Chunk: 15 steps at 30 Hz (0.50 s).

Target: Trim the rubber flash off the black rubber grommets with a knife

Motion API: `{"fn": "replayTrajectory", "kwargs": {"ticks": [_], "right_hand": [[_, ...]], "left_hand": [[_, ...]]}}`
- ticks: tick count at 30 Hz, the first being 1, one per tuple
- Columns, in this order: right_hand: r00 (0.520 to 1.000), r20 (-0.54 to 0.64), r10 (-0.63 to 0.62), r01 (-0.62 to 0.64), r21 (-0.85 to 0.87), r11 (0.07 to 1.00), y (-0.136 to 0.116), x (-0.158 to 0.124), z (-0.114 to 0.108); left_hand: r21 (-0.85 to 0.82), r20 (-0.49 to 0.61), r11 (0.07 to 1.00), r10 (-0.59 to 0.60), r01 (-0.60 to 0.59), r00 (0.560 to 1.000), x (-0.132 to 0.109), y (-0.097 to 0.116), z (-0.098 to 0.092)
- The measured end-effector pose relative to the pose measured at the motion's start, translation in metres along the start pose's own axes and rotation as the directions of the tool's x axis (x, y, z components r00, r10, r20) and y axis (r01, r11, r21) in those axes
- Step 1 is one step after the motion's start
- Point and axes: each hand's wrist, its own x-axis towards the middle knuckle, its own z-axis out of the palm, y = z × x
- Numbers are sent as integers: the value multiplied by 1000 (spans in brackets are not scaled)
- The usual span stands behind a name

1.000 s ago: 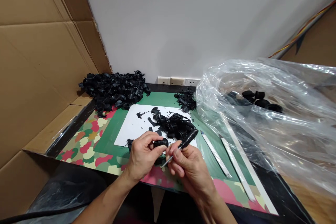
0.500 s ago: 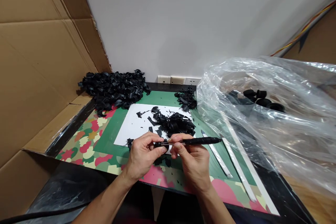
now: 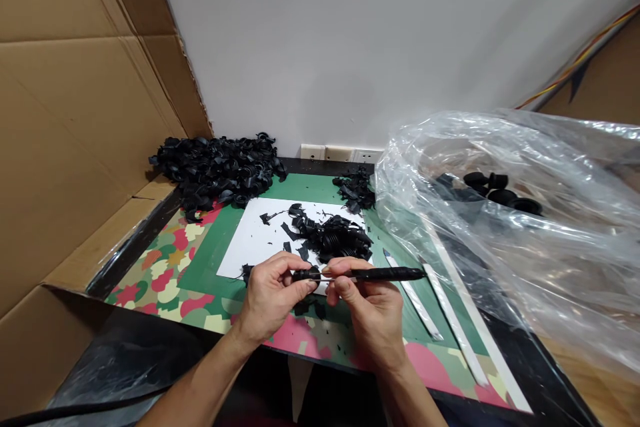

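Observation:
My left hand (image 3: 273,290) pinches a small round black rubber part (image 3: 307,274) between thumb and fingers. In my right hand (image 3: 373,300) is a slim tool with a black handle (image 3: 390,274) and a thin metal shaft. The tool lies nearly level, and its shaft reaches left to the rubber part. Whether the tip is inside the part or only against it, I cannot tell. Behind my hands, ribbed black rubber pieces (image 3: 335,237) lie heaped on a white sheet (image 3: 245,233), with cut scraps around them.
A big heap of black scraps (image 3: 220,170) sits at the back left beside cardboard (image 3: 90,113). A smaller scrap pile (image 3: 356,188) is at the back. Two white-wrapped blades (image 3: 415,303) (image 3: 455,323) lie on the green mat (image 3: 200,273). At right, a clear plastic bag (image 3: 500,247) holds black rubber caps (image 3: 503,196).
My right hand and the tool have shifted slightly right, drawing back a little from the rubber part. The left hand stays nearly in place, and more of the part's round end shows.

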Motion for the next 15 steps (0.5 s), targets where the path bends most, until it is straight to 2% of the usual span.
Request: {"fn": "replayTrajectory", "kwargs": {"ticks": [3, 7, 10, 12, 15], "right_hand": [[999, 16, -31, 31, -28, 999, -1, -1, -3], [978, 122, -168, 185, -147, 972, -3, -2, -5], [932, 213, -294, 347, -287, 893, -6, -3, -4], [894, 279, -351, 437, -367, 821, -9, -5, -3], [872, 333, -358, 480, -440, 759, -12, -8, 0]], "left_hand": [[-68, -16, 989, -131, 129, 991, 2, -1, -4], [-82, -21, 965, -252, 249, 968, 3, 2, -6], [-62, -34, 967, -248, 246, 968, 2, 4, -5], [-26, -60, 979, -201, 200, 978, 1, 4, -4], [77, -89, 991, -102, 109, 991, 1, 6, -3]]}}
